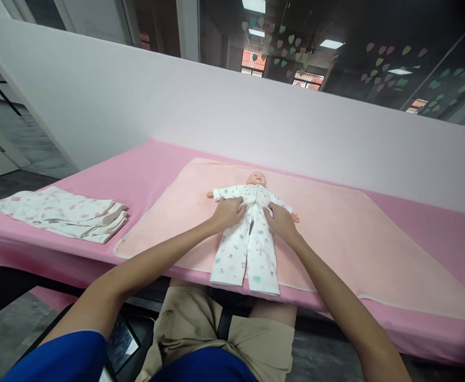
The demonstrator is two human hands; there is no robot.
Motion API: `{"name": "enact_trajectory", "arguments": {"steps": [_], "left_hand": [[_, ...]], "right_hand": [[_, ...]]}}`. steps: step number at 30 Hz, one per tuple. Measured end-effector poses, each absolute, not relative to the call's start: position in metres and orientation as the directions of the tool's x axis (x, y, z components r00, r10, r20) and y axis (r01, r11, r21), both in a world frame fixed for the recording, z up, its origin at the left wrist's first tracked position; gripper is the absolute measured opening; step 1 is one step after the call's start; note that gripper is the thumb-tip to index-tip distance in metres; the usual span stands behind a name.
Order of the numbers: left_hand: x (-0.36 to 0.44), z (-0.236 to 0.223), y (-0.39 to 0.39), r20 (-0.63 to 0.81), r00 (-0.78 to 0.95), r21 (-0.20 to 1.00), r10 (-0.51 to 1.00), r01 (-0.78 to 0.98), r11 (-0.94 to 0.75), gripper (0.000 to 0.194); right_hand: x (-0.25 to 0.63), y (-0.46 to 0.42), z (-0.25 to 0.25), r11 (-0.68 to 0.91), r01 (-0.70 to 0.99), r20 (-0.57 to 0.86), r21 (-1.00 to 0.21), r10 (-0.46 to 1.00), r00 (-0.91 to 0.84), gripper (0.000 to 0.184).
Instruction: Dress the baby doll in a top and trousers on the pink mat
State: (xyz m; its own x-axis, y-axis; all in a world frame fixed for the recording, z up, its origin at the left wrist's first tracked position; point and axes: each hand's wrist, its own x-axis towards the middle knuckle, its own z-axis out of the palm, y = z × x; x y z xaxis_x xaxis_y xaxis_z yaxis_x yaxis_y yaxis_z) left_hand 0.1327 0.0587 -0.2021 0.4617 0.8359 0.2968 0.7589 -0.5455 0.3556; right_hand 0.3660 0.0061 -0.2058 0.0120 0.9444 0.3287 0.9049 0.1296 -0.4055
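Currently L hand & R hand touch outfit on doll.

The small outfit is white, scattered with teal, grey and black prints. Under it, the mat is plain pale peach, while the counter is covered in a stronger pink. Near the counter's left edge, the folded cloth is white with pinkish motifs. The shorts are khaki, the sleeve bright blue, the wall white.
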Motion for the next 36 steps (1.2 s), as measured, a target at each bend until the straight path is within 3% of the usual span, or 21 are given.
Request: {"name": "enact_trajectory", "arguments": {"steps": [3,6,9,12,16,20,24,29,36], "left_hand": [[0.084,-0.204,0.086,0.230,0.230,0.540,0.946,0.778,-0.321,0.035],[0.023,-0.221,0.111,0.130,0.049,0.571,0.990,0.813,-0.115,0.035],[-0.016,-0.242,0.123,0.052,0.064,0.466,0.997,0.881,-0.081,0.034],[-0.012,-0.248,0.128,0.193,0.081,0.402,0.978,0.903,-0.154,0.030],[0.038,-0.231,0.155,0.341,0.165,0.459,0.925,0.830,-0.317,0.038],[0.085,-0.207,0.204,0.067,0.198,0.665,0.978,0.722,-0.192,0.032],[0.100,-0.200,0.234,-0.153,0.214,0.744,0.965,0.668,-0.030,0.034],[0.095,-0.218,0.242,-0.182,0.241,0.854,0.953,0.520,0.031,0.039],[0.094,-0.251,0.256,-0.165,0.256,0.916,0.952,0.397,0.053,0.046]], "right_hand": [[0.422,-0.006,-0.205,0.010,0.897,0.315,-0.443,0.938,0.145,0.037],[0.477,-0.030,-0.220,-0.083,0.886,0.243,-0.456,0.946,0.214,0.040],[0.510,-0.050,-0.243,-0.111,0.884,0.162,-0.455,0.965,0.205,0.042],[0.513,-0.049,-0.256,-0.135,0.884,0.162,-0.448,0.960,0.228,0.037],[0.489,-0.004,-0.248,-0.047,0.844,0.305,-0.534,0.921,0.244,0.031],[0.464,0.070,-0.237,-0.037,0.774,0.278,-0.633,0.922,0.271,0.037],[0.456,0.125,-0.238,-0.128,0.670,0.128,-0.731,0.939,0.319,0.037],[0.464,0.143,-0.249,-0.128,0.505,0.078,-0.854,0.927,0.368,0.033],[0.483,0.144,-0.280,-0.075,0.299,0.056,-0.951,0.912,0.407,0.050]]}}
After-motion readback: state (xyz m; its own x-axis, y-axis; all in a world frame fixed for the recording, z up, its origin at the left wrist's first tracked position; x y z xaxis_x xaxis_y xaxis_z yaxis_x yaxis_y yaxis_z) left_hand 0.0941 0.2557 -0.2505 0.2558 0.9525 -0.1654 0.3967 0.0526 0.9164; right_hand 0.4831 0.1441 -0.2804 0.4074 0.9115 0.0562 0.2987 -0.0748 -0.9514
